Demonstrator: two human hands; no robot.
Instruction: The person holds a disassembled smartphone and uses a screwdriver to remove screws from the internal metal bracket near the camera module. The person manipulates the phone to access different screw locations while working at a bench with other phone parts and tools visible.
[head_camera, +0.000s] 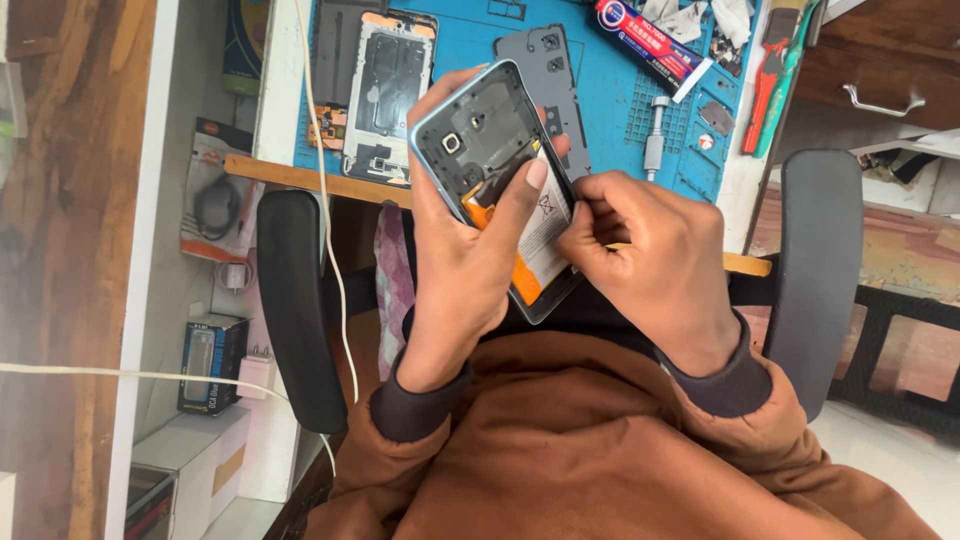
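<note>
An opened smartphone (480, 135) with a light blue frame lies back-up in my left hand (455, 265), which grips it from below; the thumb presses across its middle. Inside it sits a white and orange battery (545, 235). My right hand (650, 260) touches the phone's right edge beside the battery, fingers pinched there. Whether something small is pinched between them I cannot tell. I sit in a chair in a brown jacket, holding the phone above my lap.
A blue repair mat (610, 110) on the desk carries a bare phone frame (388, 90), a grey back cover (550, 70), a glue tube (650, 45), a small screwdriver (655, 140) and red-green pliers (775, 70). Black chair armrests (295, 310) flank me. Boxes (210, 365) stand at left.
</note>
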